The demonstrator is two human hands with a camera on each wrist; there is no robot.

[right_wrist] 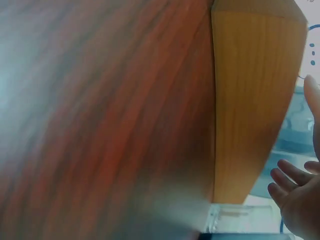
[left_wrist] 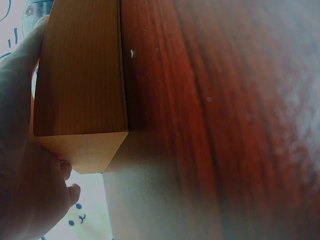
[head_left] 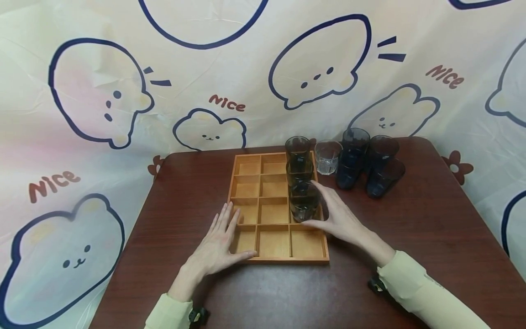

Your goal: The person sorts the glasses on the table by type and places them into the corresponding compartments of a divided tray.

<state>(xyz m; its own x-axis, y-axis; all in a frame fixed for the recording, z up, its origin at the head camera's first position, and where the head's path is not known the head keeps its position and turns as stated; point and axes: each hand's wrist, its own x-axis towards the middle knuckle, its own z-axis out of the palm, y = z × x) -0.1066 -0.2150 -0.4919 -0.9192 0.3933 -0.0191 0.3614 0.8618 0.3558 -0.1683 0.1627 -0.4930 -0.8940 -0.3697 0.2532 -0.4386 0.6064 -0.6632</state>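
A wooden box (head_left: 273,236) with a grid of compartments sits on the table. Three dark drinking glasses stand in its right column: a rear glass (head_left: 297,148), a middle glass (head_left: 299,170) and a front glass (head_left: 304,201). My right hand (head_left: 339,217) is beside the front glass, thumb and fingers spread apart around its right side. In the right wrist view those fingers (right_wrist: 287,182) look loosely bent; whether they touch the glass I cannot tell. My left hand (head_left: 215,244) rests at the box's front left corner, fingers extended along the left rim and thumb on the front rim.
Right of the box, at the back of the table (head_left: 431,228), stand a clear glass (head_left: 327,157) and several dark blue glasses (head_left: 349,157). One front blue glass (head_left: 384,178) appears tilted. A printed cloth (head_left: 263,77) hangs behind and beside the table.
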